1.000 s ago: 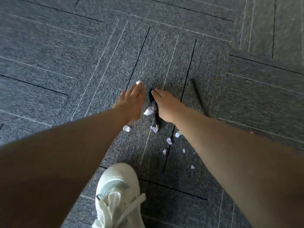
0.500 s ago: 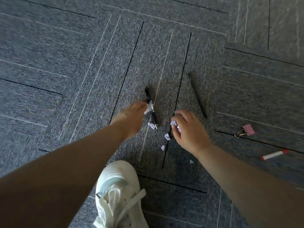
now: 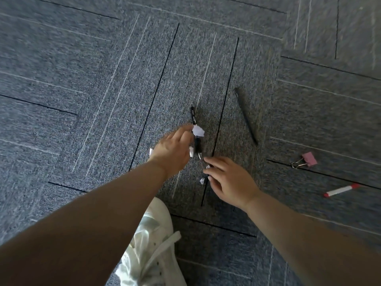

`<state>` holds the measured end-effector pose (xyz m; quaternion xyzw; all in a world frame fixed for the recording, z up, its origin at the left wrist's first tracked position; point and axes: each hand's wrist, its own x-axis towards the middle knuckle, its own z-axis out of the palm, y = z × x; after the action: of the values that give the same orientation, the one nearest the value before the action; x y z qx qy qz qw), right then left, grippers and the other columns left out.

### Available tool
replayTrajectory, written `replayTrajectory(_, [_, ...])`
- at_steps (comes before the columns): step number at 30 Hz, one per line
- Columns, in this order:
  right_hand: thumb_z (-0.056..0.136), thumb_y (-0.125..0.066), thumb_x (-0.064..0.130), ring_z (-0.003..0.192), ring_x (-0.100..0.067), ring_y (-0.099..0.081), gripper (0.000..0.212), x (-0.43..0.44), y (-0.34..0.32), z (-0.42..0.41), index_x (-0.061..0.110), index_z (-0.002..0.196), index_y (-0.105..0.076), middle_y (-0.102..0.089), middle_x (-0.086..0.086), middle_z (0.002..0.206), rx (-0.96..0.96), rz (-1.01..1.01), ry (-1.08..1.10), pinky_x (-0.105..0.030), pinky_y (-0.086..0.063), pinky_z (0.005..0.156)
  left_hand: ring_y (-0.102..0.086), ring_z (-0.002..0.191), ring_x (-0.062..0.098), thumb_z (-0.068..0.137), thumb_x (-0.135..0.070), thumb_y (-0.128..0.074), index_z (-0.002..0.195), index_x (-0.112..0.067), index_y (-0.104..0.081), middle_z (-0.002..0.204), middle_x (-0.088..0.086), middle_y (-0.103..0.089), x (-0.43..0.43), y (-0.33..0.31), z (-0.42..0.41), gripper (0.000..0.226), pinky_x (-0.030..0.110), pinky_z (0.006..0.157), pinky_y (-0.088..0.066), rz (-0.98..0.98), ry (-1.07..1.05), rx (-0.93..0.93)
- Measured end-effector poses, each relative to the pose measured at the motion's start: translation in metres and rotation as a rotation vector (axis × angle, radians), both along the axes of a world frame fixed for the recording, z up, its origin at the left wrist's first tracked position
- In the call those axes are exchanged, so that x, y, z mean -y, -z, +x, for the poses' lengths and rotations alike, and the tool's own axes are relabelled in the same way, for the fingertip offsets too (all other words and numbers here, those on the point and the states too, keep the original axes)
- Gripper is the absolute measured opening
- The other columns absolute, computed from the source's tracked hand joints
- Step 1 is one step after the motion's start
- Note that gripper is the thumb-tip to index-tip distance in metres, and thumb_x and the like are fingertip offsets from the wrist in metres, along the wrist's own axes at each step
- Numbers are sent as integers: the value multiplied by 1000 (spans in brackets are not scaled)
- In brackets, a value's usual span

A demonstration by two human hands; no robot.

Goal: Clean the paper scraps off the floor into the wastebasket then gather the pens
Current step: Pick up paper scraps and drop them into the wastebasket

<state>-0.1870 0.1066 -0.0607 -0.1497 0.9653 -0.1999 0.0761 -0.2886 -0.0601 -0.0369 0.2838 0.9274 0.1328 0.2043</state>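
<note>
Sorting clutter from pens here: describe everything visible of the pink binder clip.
The pink binder clip lies flat on the grey carpet, right of the dark pen and beyond the red-and-white pen, touching neither. Its pink body looks like painted metal; silver wire handles point lower left, ending in a loop. Only the carpet touches it.

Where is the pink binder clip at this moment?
Head view, right side: the pink binder clip lies on the carpet between the dark pen and the red-capped white pen.
</note>
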Motion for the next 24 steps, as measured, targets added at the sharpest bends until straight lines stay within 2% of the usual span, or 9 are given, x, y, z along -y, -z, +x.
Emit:
replayTrajectory(3, [79,-66,9,89,-29,-61,12,-3,0,2,8,91,-68,-66,-11,107,-42,-4,25,-41,-55,71,-28,131,17,93,-14,-44,143,-26,4,153,-13,7,-4,6,-4,71,37,109,-28,-91,122,-46])
replayTrajectory(5, [78,-66,8,89,-29,-60,14,-6,0,1,9,92,-64,-65,-10,103,-72,-8,55,-41,-53,76,-21,135,18,92,-11,-45,142,-31,11,154,-12,4,-6,9,-9,78,39,111,-22,-125,174,-40])
replayTrajectory(9, [75,-67,7,94,-30,-59,22,-15,-2,-2,8,97,-62,-62,-10,104,-73,20,140,-42,-50,80,-21,137,21,91,-12,-48,142,-24,-21,153,-1,-14,-11,7,-14,59,40,112,-18,-135,223,-62])
replayTrajectory(14, [78,-65,10,102,-34,-57,26,-28,-2,3,8,103,-61,-60,-13,112,17,67,180,-49,-51,82,-52,108,17,92,-7,-46,130,-16,-46,127,2,-51,-4,-3,-8,38,32,100,-40,56,35,-42])
replayTrajectory(18, [87,-51,28,119,-36,-47,37,-30,-2,8,10,120,-54,-50,-14,132,52,123,214,-52,-42,97,-54,96,17,90,-11,-50,114,-9,-58,111,5,-57,12,0,-1,25,41,92,-48,143,-26,-117])
replayTrajectory(20, [91,-32,41,130,-34,-37,51,-29,-2,5,13,132,-44,-39,-12,143,93,163,205,-48,-29,104,-45,115,20,89,-14,-50,129,-11,-45,129,6,-46,14,-1,-2,40,46,104,-38,69,-11,-145])
replayTrajectory(21, [90,-23,47,136,-31,-28,59,-28,-1,2,15,138,-36,-31,-10,148,129,172,197,-46,-23,107,-32,129,20,89,-14,-49,139,-15,-29,144,3,-30,13,-1,-5,54,45,112,-26,-12,43,-126])
replayTrajectory(23, [86,-8,55,142,-24,-9,70,-26,3,1,20,145,-22,-13,-5,155,203,161,187,-44,-11,113,-3,140,19,88,-11,-49,145,-27,0,154,-5,8,3,0,-13,77,41,111,-1,-160,216,-93])
replayTrajectory(24, [84,-4,56,142,-22,-3,72,-25,4,1,22,146,-18,-8,-3,155,220,158,188,-43,-7,113,3,140,20,87,-8,-50,144,-31,3,152,-5,17,-3,0,-16,81,40,108,3,-196,282,-98])
